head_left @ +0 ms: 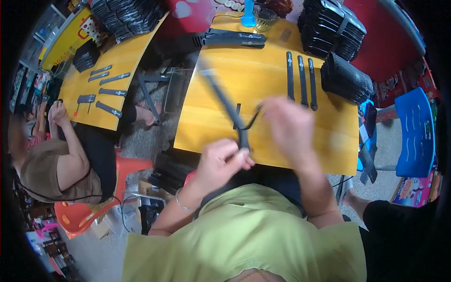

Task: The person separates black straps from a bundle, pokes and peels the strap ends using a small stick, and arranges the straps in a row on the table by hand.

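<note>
My left hand [220, 164] is closed on the lower end of a long black strap [220, 89]. The strap slants up and left over the yellow table, its far end blurred. My right hand [289, 124] is smeared by motion, with its fingers bent together at a thin black strip [253, 118] that meets the strap just above my left hand. A short dark strip [237, 116] lies on the table behind the held strap. To the right, three black straps [302, 82] lie side by side.
More black straps [235, 38] are stacked at the table's [206, 117] back, near a glass bowl [265, 19]. Black bundles [346, 77] stand at right. A blue chair [414, 131] is beyond. At left, another person sits at a second table [70, 96] with straps on it.
</note>
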`<move>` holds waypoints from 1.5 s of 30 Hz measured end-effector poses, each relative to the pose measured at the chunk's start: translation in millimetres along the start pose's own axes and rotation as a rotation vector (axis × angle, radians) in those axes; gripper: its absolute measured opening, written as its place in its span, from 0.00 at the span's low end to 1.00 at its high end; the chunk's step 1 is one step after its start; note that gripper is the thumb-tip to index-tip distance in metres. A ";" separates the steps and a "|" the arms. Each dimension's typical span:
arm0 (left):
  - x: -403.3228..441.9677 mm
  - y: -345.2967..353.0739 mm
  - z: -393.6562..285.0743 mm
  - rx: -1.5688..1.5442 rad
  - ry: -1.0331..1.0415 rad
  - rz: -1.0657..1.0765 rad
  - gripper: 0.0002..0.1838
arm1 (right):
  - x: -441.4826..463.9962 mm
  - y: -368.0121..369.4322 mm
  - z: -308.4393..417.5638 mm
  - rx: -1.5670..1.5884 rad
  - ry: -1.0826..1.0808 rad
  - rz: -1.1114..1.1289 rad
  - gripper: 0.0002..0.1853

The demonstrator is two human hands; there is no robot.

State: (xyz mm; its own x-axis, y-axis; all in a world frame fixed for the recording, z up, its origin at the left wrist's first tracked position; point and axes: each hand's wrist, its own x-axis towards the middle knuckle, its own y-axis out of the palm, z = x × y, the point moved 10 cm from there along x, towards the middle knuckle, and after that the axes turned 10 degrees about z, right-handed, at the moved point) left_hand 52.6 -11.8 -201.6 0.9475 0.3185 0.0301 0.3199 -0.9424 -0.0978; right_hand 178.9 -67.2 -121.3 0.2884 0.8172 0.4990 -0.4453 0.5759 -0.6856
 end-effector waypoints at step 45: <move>-53.3 22.7 74.6 -0.633 -0.479 0.302 0.07 | 44.0 -82.1 -148.2 0.638 0.437 -0.156 0.06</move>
State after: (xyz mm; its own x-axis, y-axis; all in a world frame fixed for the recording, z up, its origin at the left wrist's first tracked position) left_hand 9.2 -42.6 -279.7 0.9344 -0.0813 -0.3468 0.1302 -0.8282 0.5451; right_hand 353.8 -74.9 -121.6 0.6359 0.7396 0.2207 -0.7343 0.6678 -0.1223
